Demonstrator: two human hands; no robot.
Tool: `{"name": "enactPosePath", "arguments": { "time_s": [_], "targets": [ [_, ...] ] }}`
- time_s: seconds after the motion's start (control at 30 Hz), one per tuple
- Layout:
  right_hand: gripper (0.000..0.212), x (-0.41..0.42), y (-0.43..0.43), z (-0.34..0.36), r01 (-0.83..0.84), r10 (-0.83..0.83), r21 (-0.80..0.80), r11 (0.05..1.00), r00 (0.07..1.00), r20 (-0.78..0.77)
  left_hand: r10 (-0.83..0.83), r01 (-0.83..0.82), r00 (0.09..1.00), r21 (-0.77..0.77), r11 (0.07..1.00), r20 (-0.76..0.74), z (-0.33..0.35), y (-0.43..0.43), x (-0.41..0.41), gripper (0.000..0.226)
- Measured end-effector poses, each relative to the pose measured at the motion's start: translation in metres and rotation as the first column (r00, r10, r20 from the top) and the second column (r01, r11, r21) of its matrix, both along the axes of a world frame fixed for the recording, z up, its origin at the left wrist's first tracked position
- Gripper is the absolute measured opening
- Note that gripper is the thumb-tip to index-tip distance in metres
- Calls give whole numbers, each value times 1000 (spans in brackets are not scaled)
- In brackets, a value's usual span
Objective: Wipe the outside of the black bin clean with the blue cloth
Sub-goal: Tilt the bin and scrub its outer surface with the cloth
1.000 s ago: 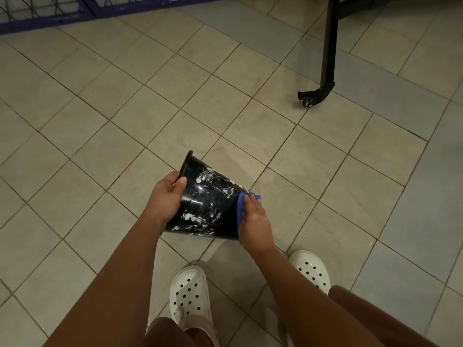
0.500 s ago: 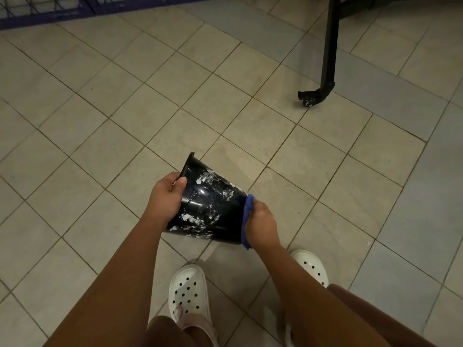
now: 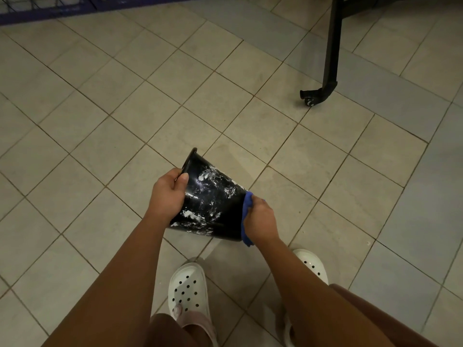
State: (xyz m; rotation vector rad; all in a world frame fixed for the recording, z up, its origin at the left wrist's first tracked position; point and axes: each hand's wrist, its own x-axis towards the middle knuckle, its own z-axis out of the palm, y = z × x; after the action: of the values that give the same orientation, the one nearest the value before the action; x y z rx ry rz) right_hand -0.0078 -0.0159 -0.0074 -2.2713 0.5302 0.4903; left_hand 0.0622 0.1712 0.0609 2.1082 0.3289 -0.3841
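Note:
The black bin (image 3: 213,204) is held on its side above the tiled floor, mouth to the left, its wall smeared with white marks. My left hand (image 3: 167,194) grips the rim, thumb on the outer wall. My right hand (image 3: 259,219) holds the blue cloth (image 3: 246,221) and presses it flat against the bin's bottom end on the right. Most of the cloth is hidden between my hand and the bin; only a blue strip shows along the edge.
Beige floor tiles (image 3: 125,121) spread all around. A black metal leg with a caster (image 3: 317,95) stands at the upper right. A purple wire frame (image 3: 50,8) runs along the top left. My feet in white clogs (image 3: 188,289) are directly below the bin.
My right hand with the cloth slid from the upper right corner of the bin down along its bottom end. The left hand and bin stayed nearly still.

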Motion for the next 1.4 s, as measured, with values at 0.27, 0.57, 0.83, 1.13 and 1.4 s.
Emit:
{"name": "enactPosePath", "arguments": {
  "time_s": [0.27, 0.57, 0.83, 1.13, 1.4],
  "targets": [
    [51, -9, 16, -4, -124, 158, -124, 984, 934, 319, -25, 25, 1000, -28, 999, -11, -1, 3, -1, 20],
    [34, -13, 1, -1, -58, 66, -101, 993, 995, 77, 7, -8, 1000, 31, 999, 22, -7, 5, -2, 24],
    [36, 0, 0, -6, -125, 129, -34, 992, 962, 239, -34, 33, 999, 34, 999, 36, -6, 5, -2, 23],
    [29, -10, 22, 7, -53, 69, -163, 985, 993, 97, -71, 65, 996, 110, 992, 51, -10, 3, -2, 29],
    [20, 3, -3, -15, -34, 37, -24, 999, 994, 103, -34, 28, 999, 120, 992, 42, -10, 3, -3, 31]
  ]
}}
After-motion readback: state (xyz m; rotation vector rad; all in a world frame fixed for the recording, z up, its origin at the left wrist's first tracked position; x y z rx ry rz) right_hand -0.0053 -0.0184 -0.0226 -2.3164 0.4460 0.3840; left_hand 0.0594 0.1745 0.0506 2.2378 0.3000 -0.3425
